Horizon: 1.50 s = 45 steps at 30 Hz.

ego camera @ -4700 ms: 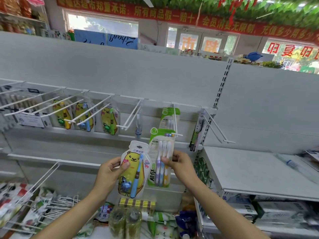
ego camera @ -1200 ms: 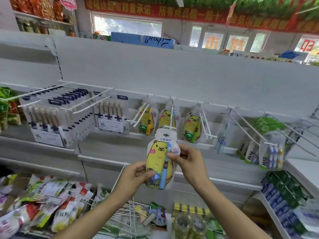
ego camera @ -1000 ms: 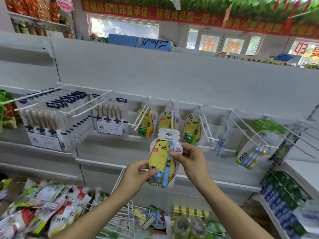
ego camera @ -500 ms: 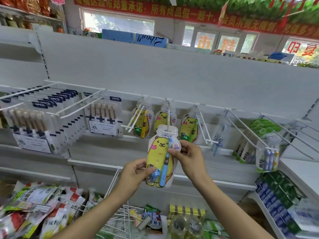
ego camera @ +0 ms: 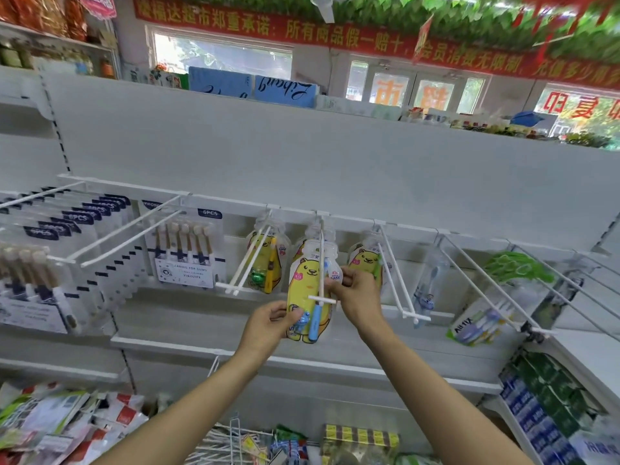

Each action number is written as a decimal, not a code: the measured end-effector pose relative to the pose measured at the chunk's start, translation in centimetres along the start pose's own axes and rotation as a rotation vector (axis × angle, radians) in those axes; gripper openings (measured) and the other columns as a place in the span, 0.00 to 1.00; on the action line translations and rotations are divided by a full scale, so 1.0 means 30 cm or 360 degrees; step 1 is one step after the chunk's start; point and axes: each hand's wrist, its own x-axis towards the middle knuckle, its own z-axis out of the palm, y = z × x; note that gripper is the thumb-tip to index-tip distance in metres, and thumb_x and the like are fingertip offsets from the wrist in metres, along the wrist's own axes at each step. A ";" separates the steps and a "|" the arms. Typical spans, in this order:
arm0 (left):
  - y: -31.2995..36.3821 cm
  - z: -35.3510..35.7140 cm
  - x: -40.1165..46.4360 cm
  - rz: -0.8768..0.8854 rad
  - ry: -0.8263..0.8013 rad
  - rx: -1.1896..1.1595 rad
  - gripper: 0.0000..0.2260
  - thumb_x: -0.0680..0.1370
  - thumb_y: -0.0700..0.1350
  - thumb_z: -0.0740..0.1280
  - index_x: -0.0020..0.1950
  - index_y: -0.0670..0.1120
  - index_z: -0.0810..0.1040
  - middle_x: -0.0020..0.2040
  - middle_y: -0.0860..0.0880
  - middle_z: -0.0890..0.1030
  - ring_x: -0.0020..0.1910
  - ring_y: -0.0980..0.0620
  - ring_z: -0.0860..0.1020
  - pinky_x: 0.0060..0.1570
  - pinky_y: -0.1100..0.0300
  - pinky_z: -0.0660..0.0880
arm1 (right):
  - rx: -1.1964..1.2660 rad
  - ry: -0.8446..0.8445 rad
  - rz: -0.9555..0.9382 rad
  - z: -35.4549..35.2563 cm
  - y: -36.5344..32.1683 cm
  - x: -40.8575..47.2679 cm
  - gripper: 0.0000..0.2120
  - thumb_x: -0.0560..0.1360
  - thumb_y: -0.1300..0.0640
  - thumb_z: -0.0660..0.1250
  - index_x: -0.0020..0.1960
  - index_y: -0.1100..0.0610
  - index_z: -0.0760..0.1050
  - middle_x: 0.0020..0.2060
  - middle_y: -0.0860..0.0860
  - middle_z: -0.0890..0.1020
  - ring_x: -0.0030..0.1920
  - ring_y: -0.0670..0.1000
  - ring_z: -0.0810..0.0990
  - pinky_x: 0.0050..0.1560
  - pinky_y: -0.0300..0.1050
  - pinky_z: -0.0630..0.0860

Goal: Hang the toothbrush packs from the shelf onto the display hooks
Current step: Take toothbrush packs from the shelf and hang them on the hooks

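The yellow bear-shaped blister pack with a blue child's toothbrush inside [ego camera: 310, 293] is held up in front of the middle white wire display hook [ego camera: 321, 263], whose prong runs down across the face of the pack and ends in a short crossbar near its middle. The left hand [ego camera: 270, 325] pinches the pack's lower left corner between thumb and fingers; the right hand [ego camera: 357, 293] pinches its right edge near the upper half. Both hands are clamped on the same pack.

It looks very light: a thin clear plastic shell on printed card, holding one small brush. Such a pack is likely stiff enough to keep its shape but will flex and twist if squeezed at one corner only, so a two-point hold at the edges suits it. The glossy plastic may slip under dry fingers; gripping the flat card margin seems safer than the bulging shell. The narrow neck at the top, where the hang hole should be, is the weakest part and could tear if forced against the crossbar. Whether the hole is already over the prong cannot be told.

Similar yellow bear packs [ego camera: 265, 263] hang at the back of the neighbouring hooks.
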 end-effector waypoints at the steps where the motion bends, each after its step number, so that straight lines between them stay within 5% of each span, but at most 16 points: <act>1: 0.001 0.005 0.014 -0.0004 -0.0001 0.0008 0.04 0.75 0.42 0.74 0.47 0.50 0.83 0.41 0.50 0.87 0.45 0.50 0.85 0.44 0.56 0.81 | -0.0019 0.0021 0.0023 0.005 0.002 0.019 0.06 0.75 0.62 0.71 0.47 0.51 0.82 0.42 0.46 0.86 0.42 0.41 0.85 0.47 0.42 0.81; 7: 0.016 0.016 0.118 0.0014 -0.0007 0.0129 0.13 0.74 0.33 0.72 0.45 0.52 0.80 0.35 0.60 0.84 0.38 0.66 0.80 0.38 0.68 0.78 | -0.0162 0.0122 0.0100 0.028 0.020 0.139 0.04 0.76 0.59 0.71 0.50 0.56 0.81 0.42 0.47 0.84 0.39 0.36 0.80 0.33 0.26 0.73; 10: 0.017 0.020 0.158 0.0033 0.0005 0.0145 0.09 0.75 0.37 0.72 0.46 0.52 0.81 0.41 0.54 0.84 0.44 0.58 0.81 0.41 0.67 0.77 | -0.0228 0.0142 0.0083 0.032 0.032 0.175 0.07 0.76 0.59 0.71 0.52 0.60 0.83 0.42 0.49 0.85 0.38 0.37 0.82 0.36 0.29 0.77; 14: -0.004 0.013 0.181 -0.0005 -0.0007 0.0145 0.06 0.75 0.41 0.73 0.49 0.52 0.82 0.46 0.50 0.84 0.51 0.48 0.82 0.51 0.52 0.81 | -0.0269 0.0139 0.0057 0.033 0.043 0.189 0.06 0.76 0.59 0.71 0.50 0.60 0.83 0.41 0.50 0.86 0.37 0.38 0.83 0.35 0.30 0.77; 20: -0.018 0.013 0.146 0.0077 0.0021 0.0199 0.02 0.77 0.46 0.71 0.48 0.49 0.83 0.43 0.49 0.85 0.44 0.53 0.83 0.40 0.65 0.80 | -0.0269 0.0120 0.0097 0.035 0.033 0.173 0.08 0.76 0.57 0.71 0.53 0.60 0.83 0.44 0.51 0.86 0.43 0.44 0.84 0.41 0.37 0.78; 23: -0.074 -0.004 0.104 -0.0083 0.0024 0.0264 0.09 0.77 0.53 0.71 0.51 0.49 0.81 0.44 0.50 0.85 0.43 0.50 0.84 0.50 0.49 0.82 | -0.0340 0.0080 0.0184 0.020 0.030 0.143 0.11 0.76 0.55 0.72 0.55 0.59 0.83 0.39 0.46 0.84 0.38 0.40 0.82 0.35 0.30 0.73; 27: -0.152 -0.048 0.045 -0.0107 -0.0057 0.0707 0.24 0.73 0.60 0.72 0.65 0.50 0.77 0.57 0.55 0.82 0.52 0.57 0.81 0.54 0.57 0.77 | -0.0552 0.0102 0.0259 -0.031 0.059 0.055 0.26 0.74 0.53 0.74 0.68 0.60 0.73 0.51 0.50 0.81 0.49 0.46 0.78 0.50 0.36 0.72; 31: -0.128 -0.048 -0.018 0.0240 -0.0212 0.1116 0.23 0.74 0.62 0.69 0.67 0.55 0.75 0.63 0.58 0.79 0.59 0.58 0.77 0.59 0.57 0.75 | -0.0903 -0.0064 0.0040 -0.124 0.103 -0.094 0.24 0.77 0.51 0.71 0.70 0.55 0.70 0.64 0.51 0.78 0.60 0.46 0.76 0.60 0.39 0.71; 35: -0.044 -0.006 -0.051 0.0699 -0.0389 0.1381 0.24 0.77 0.61 0.64 0.73 0.58 0.69 0.68 0.59 0.74 0.66 0.58 0.72 0.63 0.63 0.68 | -0.1386 -0.0211 -0.0172 -0.245 0.140 -0.217 0.25 0.78 0.47 0.67 0.73 0.50 0.67 0.65 0.52 0.78 0.65 0.54 0.76 0.64 0.52 0.74; 39: 0.005 0.079 -0.051 0.1002 -0.0505 0.1585 0.25 0.78 0.63 0.59 0.74 0.60 0.67 0.71 0.56 0.73 0.70 0.55 0.70 0.66 0.60 0.69 | -0.1503 -0.0239 -0.0340 -0.376 0.121 -0.332 0.25 0.80 0.49 0.65 0.75 0.51 0.65 0.70 0.49 0.72 0.70 0.50 0.70 0.68 0.42 0.66; 45: 0.055 0.296 -0.099 0.1427 -0.0631 0.1612 0.23 0.78 0.62 0.61 0.71 0.56 0.71 0.67 0.55 0.76 0.66 0.55 0.73 0.65 0.57 0.71 | -0.1681 -0.0184 -0.0503 -0.620 0.122 -0.477 0.26 0.80 0.47 0.64 0.75 0.51 0.65 0.71 0.48 0.71 0.70 0.52 0.71 0.68 0.49 0.72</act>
